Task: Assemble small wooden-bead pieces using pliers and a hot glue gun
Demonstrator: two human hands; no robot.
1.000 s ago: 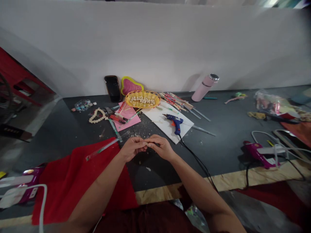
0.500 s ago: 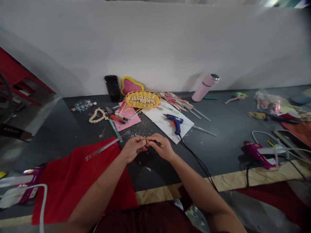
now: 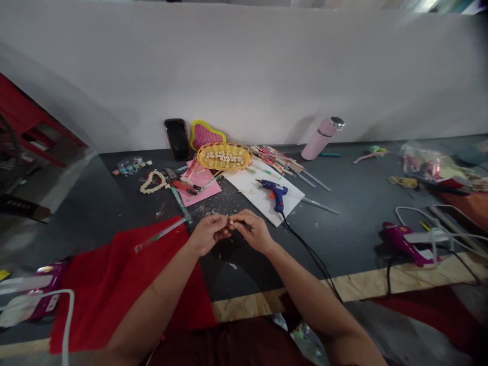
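Observation:
My left hand [image 3: 209, 234] and my right hand [image 3: 253, 231] meet above the dark table, fingertips pinched together. Between them shows a small pale piece [image 3: 231, 222], mostly covered by the fingers; its kind is too small to make out. Beyond my hands, a yellow woven basket [image 3: 203, 161] holds many little whitish pieces. A blue glue gun [image 3: 279, 192] lies on a white sheet [image 3: 244, 179], to the right of my hands. Pliers with red handles [image 3: 185, 187] rest on pink paper [image 3: 209, 189]. Left of them is a heart-shaped ring of pale pieces [image 3: 147, 190].
A red cloth [image 3: 114, 274] covers the table's front left. Several sticks [image 3: 274, 158] lie behind the glue gun, near a pink bottle [image 3: 319, 140]. A phone [image 3: 177, 139] leans on the wall. The glue gun's black cord [image 3: 305, 246] runs over the front edge. Purple power strips [image 3: 409, 245] sit rightward.
The pale piece shows slightly more between my fingertips, which have shifted a little. Both hands stay in the same place, and the things on the table have not moved.

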